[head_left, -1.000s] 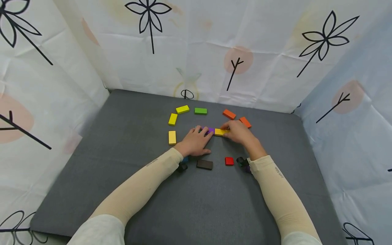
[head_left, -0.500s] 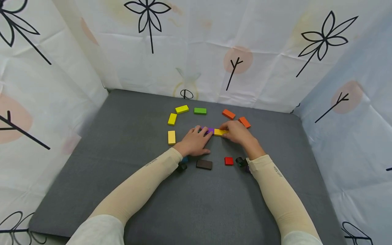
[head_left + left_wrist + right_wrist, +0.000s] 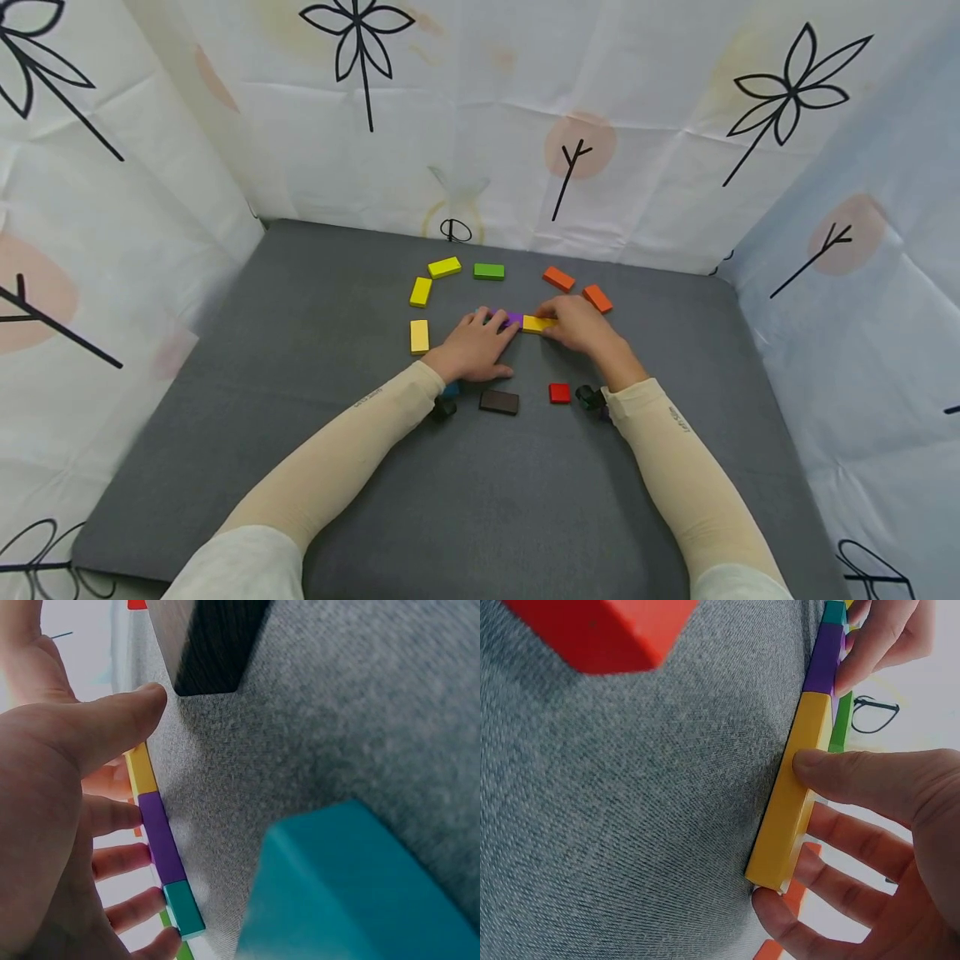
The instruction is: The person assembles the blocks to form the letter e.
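A row of blocks lies end to end on the grey table: a teal block (image 3: 184,909), a purple block (image 3: 161,838) and a yellow block (image 3: 791,795). My left hand (image 3: 474,346) has its fingers stretched out, their tips touching the far side of the purple and teal blocks, the thumb held apart. My right hand (image 3: 587,327) pinches the yellow block, thumb on its near face and fingers behind it and at its right end. In the head view the left fingers hide most of the teal block.
Beyond the row lie yellow blocks (image 3: 445,267), a green block (image 3: 489,272) and orange blocks (image 3: 558,279). A pale yellow block (image 3: 419,337) is at left. Nearer are a dark brown block (image 3: 498,402), a red block (image 3: 559,393) and a blue block (image 3: 452,389) by the left wrist.
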